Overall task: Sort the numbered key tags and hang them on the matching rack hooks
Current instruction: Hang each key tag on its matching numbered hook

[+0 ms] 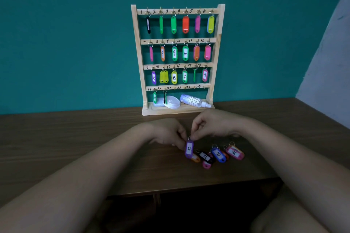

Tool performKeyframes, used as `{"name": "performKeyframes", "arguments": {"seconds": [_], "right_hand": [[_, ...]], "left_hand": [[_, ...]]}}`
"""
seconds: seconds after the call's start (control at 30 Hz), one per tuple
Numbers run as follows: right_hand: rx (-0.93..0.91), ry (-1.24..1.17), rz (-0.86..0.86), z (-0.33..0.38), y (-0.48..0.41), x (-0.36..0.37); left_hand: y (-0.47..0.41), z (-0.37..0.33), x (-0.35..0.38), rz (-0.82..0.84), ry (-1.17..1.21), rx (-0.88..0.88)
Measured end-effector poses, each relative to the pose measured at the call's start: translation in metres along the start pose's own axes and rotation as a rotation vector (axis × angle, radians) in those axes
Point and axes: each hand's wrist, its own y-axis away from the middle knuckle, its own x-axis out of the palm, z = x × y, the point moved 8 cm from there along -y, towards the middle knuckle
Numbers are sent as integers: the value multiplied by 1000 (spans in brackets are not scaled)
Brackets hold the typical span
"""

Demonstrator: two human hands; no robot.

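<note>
Tag 21 is hanging upright just above the desk, its long axis vertical and its ring on top. Our right hand is pinching that ring in a narrow grip, and our left hand is pinching the tag's edge. Hook 21 is sitting bare straight ahead and higher, on the rack.

Teal wall behind a dark wooden table, pale wall at right
</note>
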Motion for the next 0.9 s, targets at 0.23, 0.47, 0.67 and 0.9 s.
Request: {"name": "performKeyframes", "arguments": {"seconds": [0.23,0.47,0.67,0.9], "right_hand": [[2,-196,-190,-7,-9,-23],[15,-304,-594,-15,-37,-48],[-57,18,-902,2,-55,-61],[-25,2,-952,10,-84,-67]], "left_hand": [[9,9,-29,-120,173,26],[7,29,-68,-375,245,-27],[0,49,-90,-668,182,-127],[0,53,-111,-898,201,-202]]}}
